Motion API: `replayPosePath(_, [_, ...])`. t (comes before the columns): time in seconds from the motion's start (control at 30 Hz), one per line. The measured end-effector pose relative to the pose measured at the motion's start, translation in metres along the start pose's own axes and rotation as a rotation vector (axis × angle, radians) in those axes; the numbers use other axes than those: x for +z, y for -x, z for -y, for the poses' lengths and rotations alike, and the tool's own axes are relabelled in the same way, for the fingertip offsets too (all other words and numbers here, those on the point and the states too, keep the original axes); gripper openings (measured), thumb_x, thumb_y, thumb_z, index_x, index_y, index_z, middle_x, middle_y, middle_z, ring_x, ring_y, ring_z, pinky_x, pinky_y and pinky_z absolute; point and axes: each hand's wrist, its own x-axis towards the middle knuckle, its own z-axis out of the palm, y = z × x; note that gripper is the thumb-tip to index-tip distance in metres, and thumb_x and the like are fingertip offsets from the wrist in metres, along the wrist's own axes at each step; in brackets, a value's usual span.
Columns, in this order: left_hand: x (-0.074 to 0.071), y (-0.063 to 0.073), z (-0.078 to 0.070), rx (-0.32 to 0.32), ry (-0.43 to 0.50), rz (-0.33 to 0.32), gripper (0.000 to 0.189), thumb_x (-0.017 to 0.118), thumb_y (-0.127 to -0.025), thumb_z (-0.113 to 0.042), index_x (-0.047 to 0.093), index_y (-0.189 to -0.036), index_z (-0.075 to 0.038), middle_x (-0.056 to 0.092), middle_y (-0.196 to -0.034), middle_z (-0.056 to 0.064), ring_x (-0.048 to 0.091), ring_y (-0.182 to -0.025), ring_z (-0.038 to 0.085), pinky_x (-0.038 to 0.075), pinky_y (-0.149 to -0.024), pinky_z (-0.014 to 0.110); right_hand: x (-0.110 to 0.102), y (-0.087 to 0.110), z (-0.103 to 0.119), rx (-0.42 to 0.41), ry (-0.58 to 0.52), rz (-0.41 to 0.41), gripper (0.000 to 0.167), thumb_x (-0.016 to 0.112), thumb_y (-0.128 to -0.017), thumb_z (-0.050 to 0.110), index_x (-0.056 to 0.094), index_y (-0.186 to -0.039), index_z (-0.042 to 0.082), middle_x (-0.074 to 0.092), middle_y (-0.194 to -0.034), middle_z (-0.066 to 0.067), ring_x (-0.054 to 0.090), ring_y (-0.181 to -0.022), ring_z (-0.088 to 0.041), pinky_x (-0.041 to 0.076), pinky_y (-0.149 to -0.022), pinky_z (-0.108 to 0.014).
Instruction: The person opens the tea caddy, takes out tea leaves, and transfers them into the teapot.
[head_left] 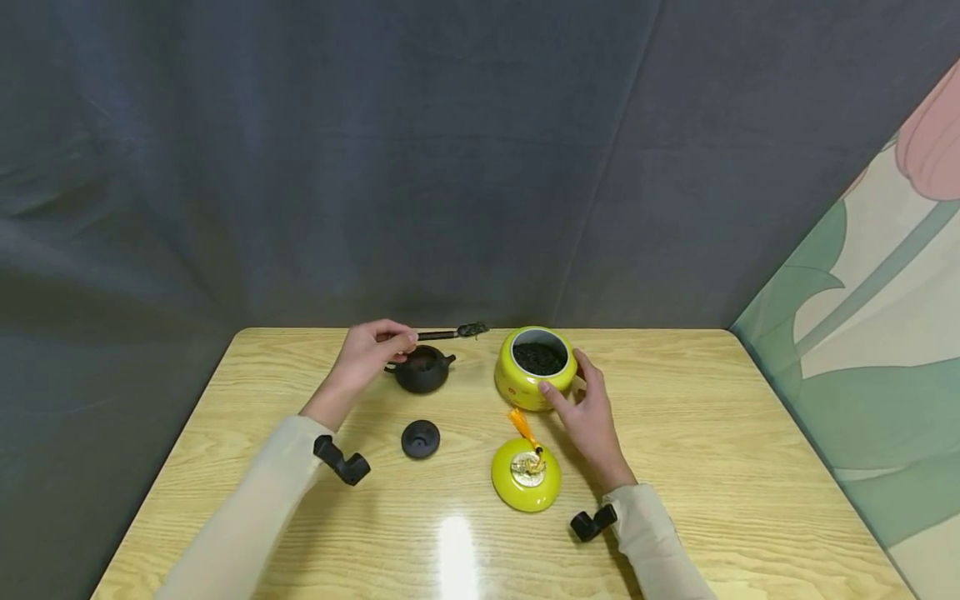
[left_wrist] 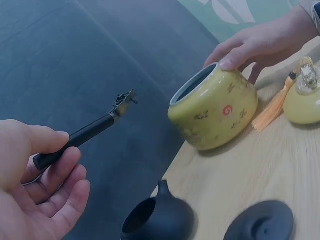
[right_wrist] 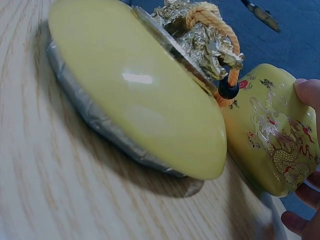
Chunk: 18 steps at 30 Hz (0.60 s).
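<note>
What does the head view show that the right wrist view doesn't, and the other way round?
Only head: the teapot, black lid, left hand and dark leaves inside the jar.

Only right wrist: the dragon on the jar's side and the silvery rim under the yellow lid.

Both: jar, yellow lid, right hand, table and scoop, only partly in the wrist view.

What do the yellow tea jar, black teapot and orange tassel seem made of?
Yellow tea jar: probably glossy glazed ceramic, judging by its wall's highlights. Black teapot: likely matte, unglazed clay, since its body barely shines. Orange tassel: apparently silky thread, in fine strands.
</note>
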Motion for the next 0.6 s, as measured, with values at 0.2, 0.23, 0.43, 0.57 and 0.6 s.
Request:
replayPosePath(0.2, [-0.014,0.005,0.011,-0.02,-0.013,-0.02,0.031,0.068,-0.104,-0.018,0.071,-0.126,0.004,0.074,-0.106,0.004,0.071,-0.093,0.009,0.063,-0.097,0.04,0.0,0.0,-0.002,0.003,-0.005,-0.001,0.088,0.074,-0.101,0.044,0.025,-0.17,0.018,0.032,-0.17,-0.015,0.04,-0.152,-0.04,0.038,-0.124,-0.059])
replayPosePath(0.23, [-0.016,0.006,0.013,-0.022,-0.021,-0.024,0.031,0.068,-0.104,-0.018,0.072,-0.126,0.004,0.074,-0.106,0.004,0.072,-0.095,0.011,0.063,-0.095,0.037,0.0,0.0,-0.002,0.003,-0.006,-0.003,0.088,0.074,-0.101,0.044,0.026,-0.169,0.018,0.032,-0.17,-0.015,0.04,-0.152,-0.039,0.039,-0.124,-0.059])
replayPosePath(0.43, [-0.026,0.013,0.02,-0.042,-0.034,-0.043,0.032,0.068,-0.105,-0.019,0.071,-0.129,0.003,0.076,-0.111,0.007,0.073,-0.099,0.014,0.063,-0.091,0.029,0.001,-0.001,-0.001,0.002,-0.01,-0.01,0.088,0.076,-0.1,0.041,0.028,-0.169,0.016,0.034,-0.169,-0.015,0.039,-0.154,-0.038,0.039,-0.124,-0.058])
replayPosePath(0.57, [-0.032,0.016,0.025,-0.05,-0.023,-0.05,0.034,0.068,-0.105,-0.02,0.071,-0.13,0.003,0.075,-0.11,0.005,0.072,-0.098,0.011,0.063,-0.09,0.027,0.001,-0.002,0.0,0.002,-0.013,-0.013,0.088,0.077,-0.099,0.039,0.028,-0.168,0.015,0.034,-0.17,-0.015,0.039,-0.154,-0.037,0.039,-0.124,-0.058])
replayPosePath(0.6, [-0.033,0.016,0.027,-0.054,-0.017,-0.053,0.034,0.069,-0.105,-0.02,0.071,-0.13,0.002,0.075,-0.109,0.003,0.072,-0.097,0.009,0.063,-0.09,0.026,0.001,-0.002,0.0,0.0,-0.014,-0.014,0.088,0.077,-0.099,0.039,0.028,-0.168,0.014,0.034,-0.17,-0.015,0.039,-0.154,-0.037,0.039,-0.124,-0.058])
